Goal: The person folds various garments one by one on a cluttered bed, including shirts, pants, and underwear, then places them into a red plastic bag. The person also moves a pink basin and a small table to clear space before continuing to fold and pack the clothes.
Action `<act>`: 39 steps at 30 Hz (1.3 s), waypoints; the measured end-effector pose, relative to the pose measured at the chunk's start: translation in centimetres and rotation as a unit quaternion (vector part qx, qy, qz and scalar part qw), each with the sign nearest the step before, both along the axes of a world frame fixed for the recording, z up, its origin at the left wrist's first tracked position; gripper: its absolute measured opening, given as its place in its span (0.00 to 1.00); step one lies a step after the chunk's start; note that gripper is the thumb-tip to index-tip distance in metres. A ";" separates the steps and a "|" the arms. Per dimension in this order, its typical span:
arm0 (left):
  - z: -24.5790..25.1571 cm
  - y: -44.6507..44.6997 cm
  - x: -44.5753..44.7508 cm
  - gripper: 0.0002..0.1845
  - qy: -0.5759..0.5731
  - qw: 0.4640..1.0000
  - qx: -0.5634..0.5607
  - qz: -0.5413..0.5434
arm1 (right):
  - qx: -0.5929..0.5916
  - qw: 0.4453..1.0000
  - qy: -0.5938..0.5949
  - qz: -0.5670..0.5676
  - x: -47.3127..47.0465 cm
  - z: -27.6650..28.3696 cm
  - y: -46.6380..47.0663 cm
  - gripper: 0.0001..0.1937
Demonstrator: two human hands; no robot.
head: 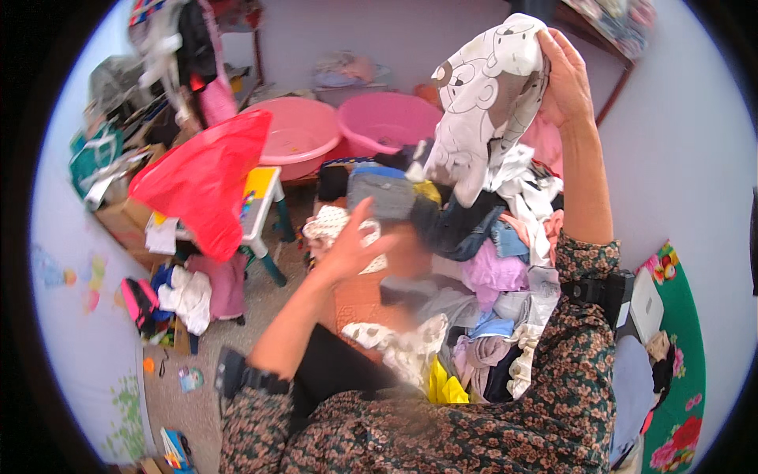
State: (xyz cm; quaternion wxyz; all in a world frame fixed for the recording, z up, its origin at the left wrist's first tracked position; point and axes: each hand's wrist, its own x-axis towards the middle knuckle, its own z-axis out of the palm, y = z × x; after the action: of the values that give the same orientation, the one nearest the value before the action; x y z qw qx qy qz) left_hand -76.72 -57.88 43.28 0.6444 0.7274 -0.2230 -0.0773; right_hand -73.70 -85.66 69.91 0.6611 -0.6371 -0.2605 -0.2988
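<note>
My right hand (565, 83) is raised at the upper right, gripping a white garment (468, 106) with a cartoon print by its upper corner. The cloth hangs down above a heap of clothes (521, 195). My left hand (355, 249), blurred, has its fingers apart and seems to hold nothing. Near it are a white dotted cloth (327, 222) and a folded grey garment (379, 192); whether the hand touches the dotted cloth, I cannot tell. Closer to my body lie a white spotted cloth (414, 349), a lilac garment (494, 269) and a yellow piece (444, 385).
Two pink basins (296, 124) (385, 115) stand behind the clothes. At left, a red plastic bag (207, 183) is over or above a small white-edged table (266, 207). Boxes (127, 225) line the left wall, and a box of clothes (183, 329) sits on the floor (231, 379).
</note>
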 end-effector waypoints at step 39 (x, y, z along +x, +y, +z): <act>-2.3 21.0 -12.7 0.45 0.034 0.986 0.002 0.163 | 0.096 0.833 0.437 0.325 -9.5 -28.2 25.5 0.17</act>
State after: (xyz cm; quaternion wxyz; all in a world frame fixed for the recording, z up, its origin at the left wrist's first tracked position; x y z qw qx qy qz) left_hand -89.40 -36.91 40.95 0.6539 0.7524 -0.0797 0.0038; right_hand -83.20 -60.16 41.73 0.8231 -0.5129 -0.1063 0.2192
